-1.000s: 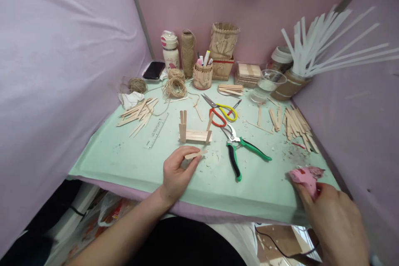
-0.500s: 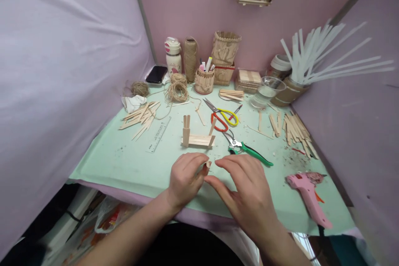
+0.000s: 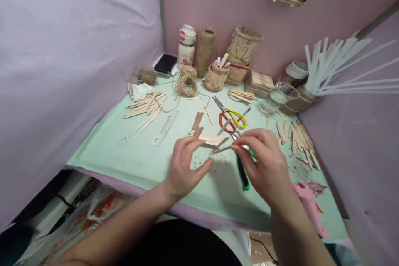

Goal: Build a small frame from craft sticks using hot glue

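The right hand pinches a thin wood stick by its end; the left hand's fingers are wide. The small stick frame sits on the bench, just past them. Hold the flat, smooth stick gently and line it up slowly. Its far tip looks a bit blurry.

We have a thin, pale wooden stick pinched by one end in our right hand, nearly level. Just beyond it, our small wooden frame rests on the green tabletop, with a slatted base and slim posts at both ends.
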{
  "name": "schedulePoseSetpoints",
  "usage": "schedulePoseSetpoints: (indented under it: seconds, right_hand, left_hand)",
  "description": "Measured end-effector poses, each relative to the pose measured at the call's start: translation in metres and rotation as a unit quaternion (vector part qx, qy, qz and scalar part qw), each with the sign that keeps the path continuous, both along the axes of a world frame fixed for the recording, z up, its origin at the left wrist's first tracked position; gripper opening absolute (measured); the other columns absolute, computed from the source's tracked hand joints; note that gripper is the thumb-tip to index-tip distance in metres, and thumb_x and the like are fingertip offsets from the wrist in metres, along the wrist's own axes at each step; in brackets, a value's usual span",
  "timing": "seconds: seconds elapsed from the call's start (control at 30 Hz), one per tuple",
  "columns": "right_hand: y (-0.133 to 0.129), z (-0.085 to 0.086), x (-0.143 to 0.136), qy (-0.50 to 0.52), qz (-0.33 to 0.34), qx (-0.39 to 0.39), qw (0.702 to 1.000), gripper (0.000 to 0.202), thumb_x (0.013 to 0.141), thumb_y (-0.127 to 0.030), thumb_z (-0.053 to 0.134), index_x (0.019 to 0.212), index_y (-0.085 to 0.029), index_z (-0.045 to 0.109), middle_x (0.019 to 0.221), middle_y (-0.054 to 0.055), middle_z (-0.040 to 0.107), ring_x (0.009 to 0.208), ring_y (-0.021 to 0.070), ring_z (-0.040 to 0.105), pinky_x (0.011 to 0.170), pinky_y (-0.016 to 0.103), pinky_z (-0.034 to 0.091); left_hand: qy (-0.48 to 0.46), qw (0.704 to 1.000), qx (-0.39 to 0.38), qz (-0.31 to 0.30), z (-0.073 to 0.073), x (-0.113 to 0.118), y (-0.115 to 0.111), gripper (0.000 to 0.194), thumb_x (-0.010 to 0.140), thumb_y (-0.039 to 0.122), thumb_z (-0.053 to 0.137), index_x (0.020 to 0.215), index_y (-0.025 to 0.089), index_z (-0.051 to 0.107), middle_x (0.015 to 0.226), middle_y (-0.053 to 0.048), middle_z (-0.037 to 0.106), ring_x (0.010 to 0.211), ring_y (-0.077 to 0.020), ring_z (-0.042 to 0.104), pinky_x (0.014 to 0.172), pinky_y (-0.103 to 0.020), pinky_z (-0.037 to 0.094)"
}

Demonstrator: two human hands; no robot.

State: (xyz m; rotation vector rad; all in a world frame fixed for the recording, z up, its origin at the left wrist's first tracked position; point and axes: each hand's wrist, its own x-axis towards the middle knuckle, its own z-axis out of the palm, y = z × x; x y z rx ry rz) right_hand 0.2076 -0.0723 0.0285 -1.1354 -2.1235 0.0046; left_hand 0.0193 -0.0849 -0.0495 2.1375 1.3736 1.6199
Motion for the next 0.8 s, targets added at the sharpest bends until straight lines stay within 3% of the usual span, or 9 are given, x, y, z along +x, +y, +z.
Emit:
schedulePoseSetpoints:
  seconds: [0.13, 0.33, 0.43, 0.8]
  right_hand:
    - [0.025, -0.006, 0.001, -0.034, 0.019, 0.024, 0.999, 0.006, 0.090, -0.015, 0.063, 0.087, -0.020, 0.063, 0.097, 0.008, 0.058, 0.094, 0.0237, 0.050, 0.083, 0.040, 0.044]
    - [0.036, -0.017, 0.001, -0.045, 0.028, 0.022, 0.998, 0.007, 0.091, -0.016, 0.062, 0.085, -0.020, 0.063, 0.106, 0.010, 0.060, 0.097, 0.0252, 0.049, 0.086, 0.044, 0.044]
    - [0.037, -0.016, 0.001, -0.047, 0.029, 0.008, 0.998, 0.007, 0.091, -0.017, 0.062, 0.085, -0.020, 0.062, 0.107, 0.010, 0.061, 0.101, 0.0265, 0.049, 0.087, 0.045, 0.044]
    - [0.040, -0.008, 0.005, -0.048, 0.087, -0.051, 0.994, 0.008, 0.094, -0.016, 0.056, 0.090, -0.022, 0.058, 0.118, 0.010, 0.058, 0.117, 0.0267, 0.046, 0.095, 0.045, 0.044]
  left_hand:
    - [0.011, 1.000, -0.021, -0.006, 0.005, -0.019, 0.018, 0.075, 0.075, 0.033, 0.079, 0.137, 0.022, 0.039, 0.128, -0.014, 0.050, 0.124, -0.0289, 0.048, 0.103, -0.049, 0.045]
    - [0.032, 0.990, -0.125, -0.055, -0.004, -0.032, 0.034, 0.107, 0.070, 0.040, 0.082, 0.151, 0.030, 0.013, 0.149, -0.016, 0.032, 0.140, -0.0349, 0.033, 0.111, -0.056, 0.036]
    - [0.035, 0.982, -0.166, -0.081, -0.006, -0.034, 0.038, 0.114, 0.069, 0.041, 0.083, 0.152, 0.034, 0.006, 0.154, -0.015, 0.026, 0.143, -0.0360, 0.030, 0.113, -0.057, 0.033]
    - [0.033, 0.969, -0.214, -0.119, -0.009, -0.037, 0.050, 0.118, 0.067, 0.038, 0.084, 0.153, 0.034, 0.004, 0.156, -0.016, 0.023, 0.145, -0.0364, 0.027, 0.116, -0.059, 0.028]
